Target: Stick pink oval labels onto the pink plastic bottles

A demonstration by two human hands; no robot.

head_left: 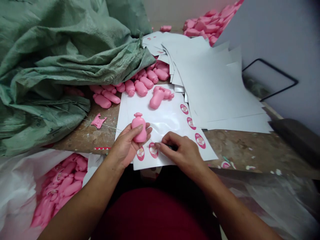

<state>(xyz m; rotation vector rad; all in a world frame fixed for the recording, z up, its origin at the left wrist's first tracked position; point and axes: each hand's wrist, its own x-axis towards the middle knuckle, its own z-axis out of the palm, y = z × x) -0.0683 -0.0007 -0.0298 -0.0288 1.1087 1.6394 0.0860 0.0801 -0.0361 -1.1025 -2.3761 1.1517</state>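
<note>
My left hand (127,143) is closed around a small pink plastic bottle (139,128), held upright above a white sticker sheet (165,125). The thumb presses on the bottle's front. My right hand (181,148) is pinched, with its fingertips at the right edge of an oval pink sticker (153,150) on the sheet. Something dark shows under its curled fingers, too hidden to name. Another oval sticker (140,153) lies just left of it, and several run down the sheet's right side. Two pink bottles (157,99) lie on the sheet's upper part.
A green woven sack (75,43) covers the left, with loose pink bottles (141,88) at its mouth. Stacked white sheets (215,83) lie to the right. A white bag (17,186) of bottles stands lower left. A pink plastic scrap (99,121) lies on the wooden table (77,138).
</note>
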